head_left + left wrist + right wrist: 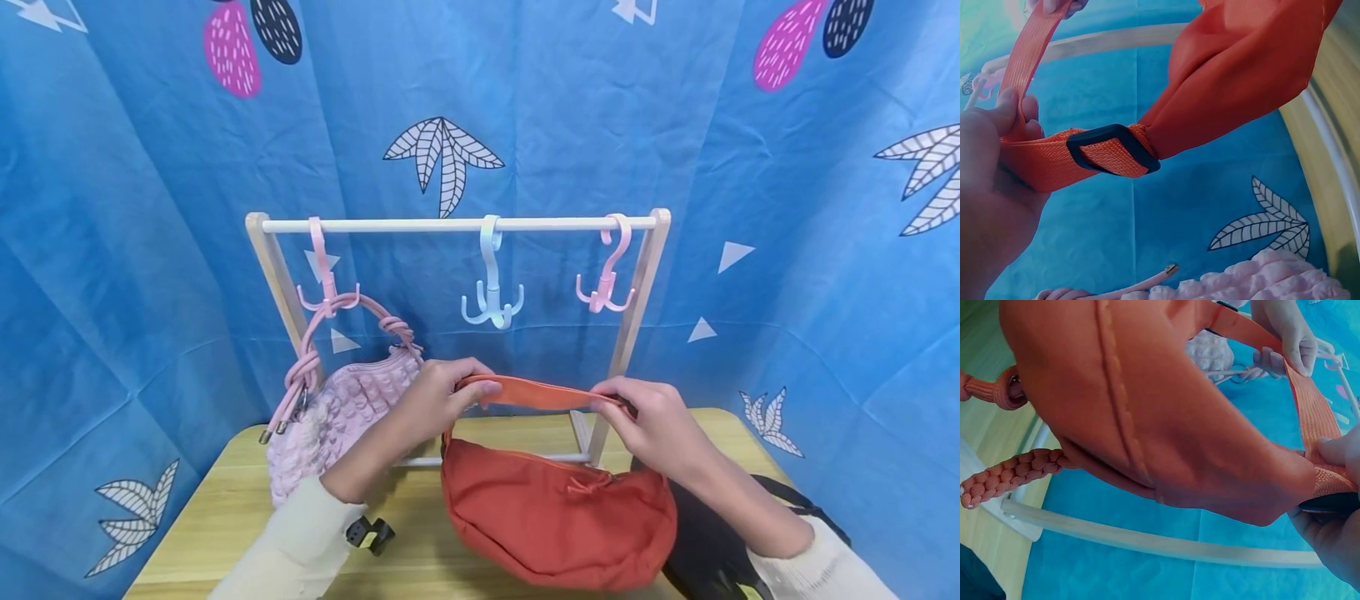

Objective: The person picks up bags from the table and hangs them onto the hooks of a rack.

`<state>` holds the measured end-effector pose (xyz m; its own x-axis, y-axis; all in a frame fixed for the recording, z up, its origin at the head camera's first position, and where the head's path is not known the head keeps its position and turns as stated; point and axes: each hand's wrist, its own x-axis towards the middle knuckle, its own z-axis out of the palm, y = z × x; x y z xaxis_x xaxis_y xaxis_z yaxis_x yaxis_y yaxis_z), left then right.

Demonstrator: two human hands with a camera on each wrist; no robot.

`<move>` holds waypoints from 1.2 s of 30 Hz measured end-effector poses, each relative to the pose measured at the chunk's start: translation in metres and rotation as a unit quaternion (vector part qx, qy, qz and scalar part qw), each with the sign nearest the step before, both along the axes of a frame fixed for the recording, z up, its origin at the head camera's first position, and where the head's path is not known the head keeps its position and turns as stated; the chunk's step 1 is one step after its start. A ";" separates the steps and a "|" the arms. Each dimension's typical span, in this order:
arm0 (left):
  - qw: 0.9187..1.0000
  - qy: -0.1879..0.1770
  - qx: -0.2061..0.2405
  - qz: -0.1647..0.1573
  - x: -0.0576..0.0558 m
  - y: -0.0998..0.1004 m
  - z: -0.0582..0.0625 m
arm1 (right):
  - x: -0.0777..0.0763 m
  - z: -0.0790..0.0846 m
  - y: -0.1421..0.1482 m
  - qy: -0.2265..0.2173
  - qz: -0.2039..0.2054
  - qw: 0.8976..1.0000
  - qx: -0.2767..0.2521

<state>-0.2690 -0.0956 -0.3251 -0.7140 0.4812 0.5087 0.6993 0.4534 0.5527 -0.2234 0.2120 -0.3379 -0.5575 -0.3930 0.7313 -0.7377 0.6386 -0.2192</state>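
Note:
An orange-red shoulder bag (pixel 555 517) hangs by its strap (pixel 536 393) from both hands, in front of the rack. My left hand (pixel 442 396) pinches the strap's left end between thumb and fingers, and a black buckle (pixel 1113 150) sits just below that grip in the left wrist view. My right hand (pixel 648 421) pinches the strap's other end, close to the bag's corner. Between the hands the strap is stretched nearly level. Braided pulls (pixel 1013 478) dangle from the bag in the right wrist view.
Behind stands a wooden rack (pixel 641 292) with a white bar (pixel 420 225). It carries a blue hook (pixel 492 283), a right pink hook (pixel 604 275), and a left pink hook (pixel 324 275) holding a pink puffy bag (pixel 360 400). A black bag (pixel 708 542) lies at right on the table (pixel 202 533).

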 end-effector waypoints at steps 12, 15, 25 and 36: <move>0.999 0.011 0.016 0.039 -0.001 -0.009 0.018 | -0.006 0.018 -0.009 -0.001 -0.011 1.000 -0.010; 0.999 0.021 0.020 0.046 -0.002 -0.012 0.023 | -0.006 0.022 -0.012 -0.008 -0.014 1.000 -0.011; 0.998 0.017 0.032 0.057 -0.004 -0.019 0.042 | -0.010 0.039 -0.020 -0.002 -0.030 0.999 -0.021; 0.996 0.036 0.037 0.078 -0.008 -0.024 0.059 | -0.014 0.056 -0.028 0.025 -0.032 0.999 -0.030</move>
<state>-0.2772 -0.1198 -0.2658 -0.7372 0.3276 0.5909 0.6630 0.5191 0.5394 -0.2373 0.1841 -0.2823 -0.5421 -0.3134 0.7797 -0.7072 0.6713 -0.2218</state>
